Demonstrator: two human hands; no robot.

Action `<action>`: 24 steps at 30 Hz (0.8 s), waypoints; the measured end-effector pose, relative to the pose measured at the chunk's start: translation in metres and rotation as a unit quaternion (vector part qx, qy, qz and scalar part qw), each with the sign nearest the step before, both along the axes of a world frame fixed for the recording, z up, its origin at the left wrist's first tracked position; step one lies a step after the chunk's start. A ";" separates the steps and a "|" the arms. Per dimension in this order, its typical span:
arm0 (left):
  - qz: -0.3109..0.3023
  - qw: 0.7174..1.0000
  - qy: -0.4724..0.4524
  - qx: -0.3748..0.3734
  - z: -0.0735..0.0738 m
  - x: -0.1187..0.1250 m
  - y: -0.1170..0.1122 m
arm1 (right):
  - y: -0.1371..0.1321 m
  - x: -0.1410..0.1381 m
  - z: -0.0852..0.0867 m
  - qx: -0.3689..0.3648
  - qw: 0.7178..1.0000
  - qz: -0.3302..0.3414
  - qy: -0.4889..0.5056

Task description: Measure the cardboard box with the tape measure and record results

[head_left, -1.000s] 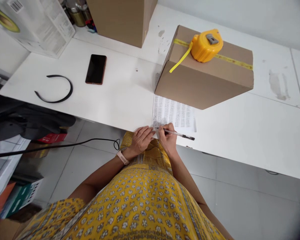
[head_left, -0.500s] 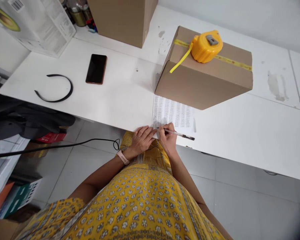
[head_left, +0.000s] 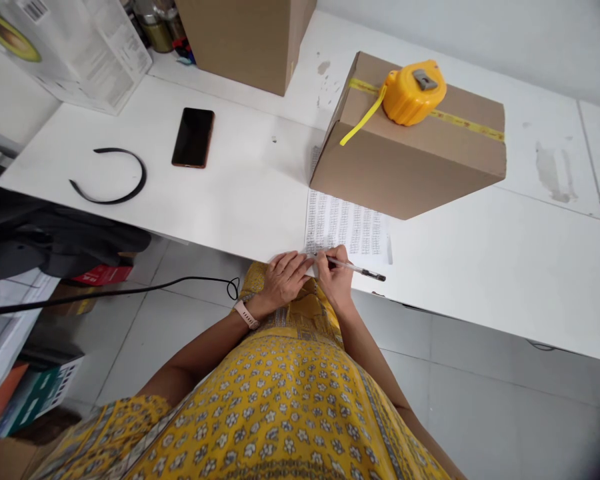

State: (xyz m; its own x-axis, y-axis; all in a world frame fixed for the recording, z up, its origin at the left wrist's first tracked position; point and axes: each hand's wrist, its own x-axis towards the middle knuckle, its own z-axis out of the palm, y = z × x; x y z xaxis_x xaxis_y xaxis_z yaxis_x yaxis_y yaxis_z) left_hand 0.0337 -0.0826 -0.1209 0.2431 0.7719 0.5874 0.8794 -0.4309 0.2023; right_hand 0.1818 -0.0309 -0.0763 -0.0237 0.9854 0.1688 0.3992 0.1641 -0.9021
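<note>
At the table's front edge my right hand (head_left: 335,277) is closed around a clear pen (head_left: 357,269) with a dark end, its tip down at the near end of a printed sheet (head_left: 350,230). Columns of small dark print fill this sheet, and its far part is hidden under a cardboard box (head_left: 405,167). My left hand (head_left: 286,279) lies flat, fingers stretched out, beside the pen tip at the sheet's near left corner. A yellow tape measure (head_left: 413,93) rests on top of the box, its yellow strap hanging over the side.
On the white table (head_left: 230,193) to the left lie a black phone (head_left: 193,137) and a black headband (head_left: 140,177). Another cardboard box (head_left: 240,40) and a white carton (head_left: 80,53) stand behind. A black cable (head_left: 180,285) runs across at lower left.
The pen's far end has shifted slightly left as my right hand moves a little. My left hand, the box and the sheet stay where they were.
</note>
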 end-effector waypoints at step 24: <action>0.006 0.999 0.008 -0.030 -0.004 0.000 -0.001 | 0.000 0.000 0.001 -0.011 1.000 -0.016 0.021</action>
